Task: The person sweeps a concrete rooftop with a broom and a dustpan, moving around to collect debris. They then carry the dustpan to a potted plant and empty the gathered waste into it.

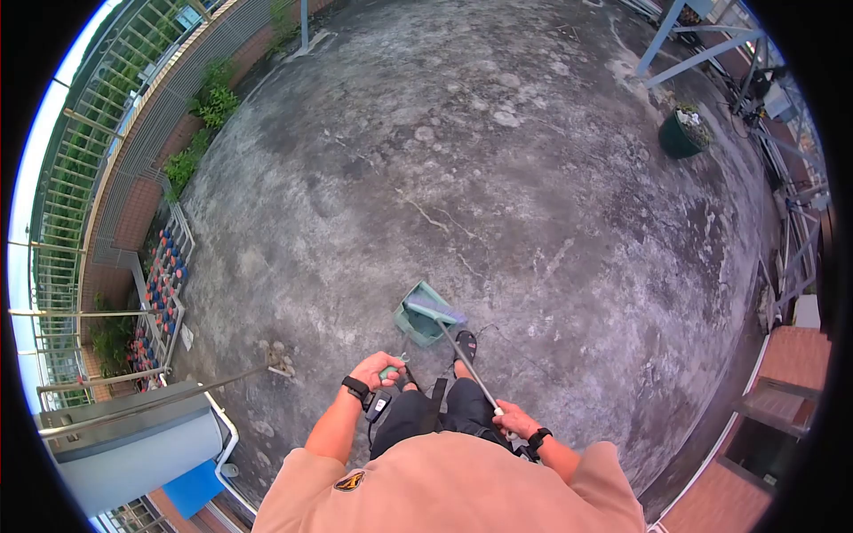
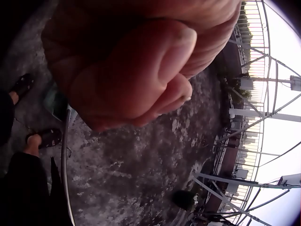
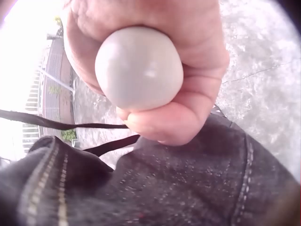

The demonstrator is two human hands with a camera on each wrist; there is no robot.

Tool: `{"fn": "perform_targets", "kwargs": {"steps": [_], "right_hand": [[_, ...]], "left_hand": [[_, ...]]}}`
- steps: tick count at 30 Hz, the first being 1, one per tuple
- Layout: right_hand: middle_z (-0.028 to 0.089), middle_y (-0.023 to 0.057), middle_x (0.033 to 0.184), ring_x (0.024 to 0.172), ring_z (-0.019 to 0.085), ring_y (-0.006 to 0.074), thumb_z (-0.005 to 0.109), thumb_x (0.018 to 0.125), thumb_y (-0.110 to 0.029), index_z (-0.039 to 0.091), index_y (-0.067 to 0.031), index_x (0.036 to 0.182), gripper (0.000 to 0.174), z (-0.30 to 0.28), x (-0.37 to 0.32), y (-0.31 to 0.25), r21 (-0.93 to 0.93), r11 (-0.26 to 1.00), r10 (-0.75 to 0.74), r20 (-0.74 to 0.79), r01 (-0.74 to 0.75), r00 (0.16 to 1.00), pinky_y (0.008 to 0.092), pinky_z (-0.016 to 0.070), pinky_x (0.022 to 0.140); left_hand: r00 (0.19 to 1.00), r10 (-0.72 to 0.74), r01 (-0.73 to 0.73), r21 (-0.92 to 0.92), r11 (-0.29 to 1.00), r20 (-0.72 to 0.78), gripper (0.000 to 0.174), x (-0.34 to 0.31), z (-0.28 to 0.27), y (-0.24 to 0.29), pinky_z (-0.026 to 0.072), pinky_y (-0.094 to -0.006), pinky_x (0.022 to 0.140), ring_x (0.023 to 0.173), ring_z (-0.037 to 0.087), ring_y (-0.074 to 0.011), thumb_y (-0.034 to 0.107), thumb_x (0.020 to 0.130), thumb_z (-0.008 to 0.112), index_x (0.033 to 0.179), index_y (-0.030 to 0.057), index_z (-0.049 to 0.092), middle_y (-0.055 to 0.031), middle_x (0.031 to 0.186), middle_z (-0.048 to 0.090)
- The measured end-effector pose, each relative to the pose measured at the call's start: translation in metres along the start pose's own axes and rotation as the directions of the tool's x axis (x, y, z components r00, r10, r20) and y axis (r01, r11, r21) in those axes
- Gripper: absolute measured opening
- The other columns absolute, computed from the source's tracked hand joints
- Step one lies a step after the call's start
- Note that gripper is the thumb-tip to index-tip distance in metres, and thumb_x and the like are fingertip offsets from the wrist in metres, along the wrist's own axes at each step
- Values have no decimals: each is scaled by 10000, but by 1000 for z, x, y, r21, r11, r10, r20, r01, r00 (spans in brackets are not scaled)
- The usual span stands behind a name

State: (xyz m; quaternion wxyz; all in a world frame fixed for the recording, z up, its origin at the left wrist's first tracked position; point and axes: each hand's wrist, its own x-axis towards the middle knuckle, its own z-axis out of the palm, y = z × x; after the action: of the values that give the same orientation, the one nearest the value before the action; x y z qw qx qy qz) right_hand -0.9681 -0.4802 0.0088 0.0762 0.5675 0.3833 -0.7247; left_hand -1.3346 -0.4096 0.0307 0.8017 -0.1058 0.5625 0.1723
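Note:
My left hand [image 1: 375,369] grips the green handle end [image 1: 389,373] of a long-handled dustpan. The green dustpan [image 1: 405,322] lies in front of my feet in the head view. A broom head [image 1: 440,310] with pale purplish bristles overlaps the pan's opening. Its grey pole [image 1: 473,371] slants back to my right hand [image 1: 515,420], whose fingers curl around the upper end. From the right wrist view, the handle's rounded white end cap [image 3: 138,68] pokes out of the fist. Curled left fingers [image 2: 136,70] fill the top of the left wrist view, hiding most of the dustpan [image 2: 55,104].
Stained concrete floor [image 1: 373,178] stretches ahead. A sandalled foot [image 1: 466,342] stands close beside the pan. Towards the far right are a green plant pot [image 1: 681,135] and metal struts [image 1: 702,58]. Red and blue round objects [image 1: 165,275] sit in a frame along the left railing.

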Motion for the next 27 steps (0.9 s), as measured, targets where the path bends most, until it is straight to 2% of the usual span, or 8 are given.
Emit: {"fn": "perform_targets", "kwargs": {"steps": [2,6,7,9,15,18,23,27], "right_hand": [[473,38,619,466,469,117,516,757,-53,288,-18,1284,575,-3,-19,-15,335,931,128,73,-145,989,283,396,405],[460,41,631,453,457,119,521,773,-40,245,-74,1319,613,-9,-28,-11,539,839,96,-9,-76,995,270,397,375],[460,41,631,453,457,119,521,773,-40,245,-74,1319,613,-9,-31,-15,545,835,97,-11,-75,995,270,397,375],[475,35,620,441,462,112,520,763,-42,247,-74,1326,627,-11,-35,-26,574,819,109,-185,17,977,277,395,368],[455,37,602,419,449,123,482,770,-31,180,-96,1355,661,-32,10,-24,683,704,201,-453,194,869,291,398,351],[460,45,609,424,456,140,460,788,-27,144,-106,1364,662,-31,45,-20,689,689,236,-509,227,828,308,394,341],[440,51,579,420,460,158,437,759,8,92,-95,1370,710,70,85,2,620,779,256,-451,94,855,327,396,341],[440,45,582,417,446,146,456,765,-5,52,-115,1379,743,153,39,-27,723,683,328,-179,-102,927,317,389,353]], "left_hand": [[1000,-15,15,7,1000,19,97,1,-6,4,278,-203,307,403,378,-75,34,770,518,795,-51,478,-82,648,510],[998,-33,34,-13,999,58,76,-5,-8,2,283,-202,314,403,374,-74,35,775,507,777,-36,481,-67,644,500],[998,-37,38,-7,999,57,76,-12,-2,4,283,-202,314,403,374,-74,35,775,507,777,-36,481,-67,644,500],[991,-74,79,-37,996,115,44,-23,7,10,260,-195,310,409,380,-67,18,761,488,796,28,463,-35,641,473],[983,-130,117,106,987,130,68,14,-17,21,272,-219,293,406,409,-95,14,762,507,780,24,442,-73,646,486],[954,-187,140,203,969,234,64,35,-25,31,276,-216,297,407,405,-95,14,757,509,755,16,446,-75,641,484],[963,-194,146,242,959,189,76,37,-17,54,277,-220,303,415,406,-100,17,747,518,746,6,443,-81,637,477],[972,-182,132,295,946,149,87,28,-8,65,275,-220,304,419,406,-102,13,743,514,763,3,430,-79,630,466]]}}
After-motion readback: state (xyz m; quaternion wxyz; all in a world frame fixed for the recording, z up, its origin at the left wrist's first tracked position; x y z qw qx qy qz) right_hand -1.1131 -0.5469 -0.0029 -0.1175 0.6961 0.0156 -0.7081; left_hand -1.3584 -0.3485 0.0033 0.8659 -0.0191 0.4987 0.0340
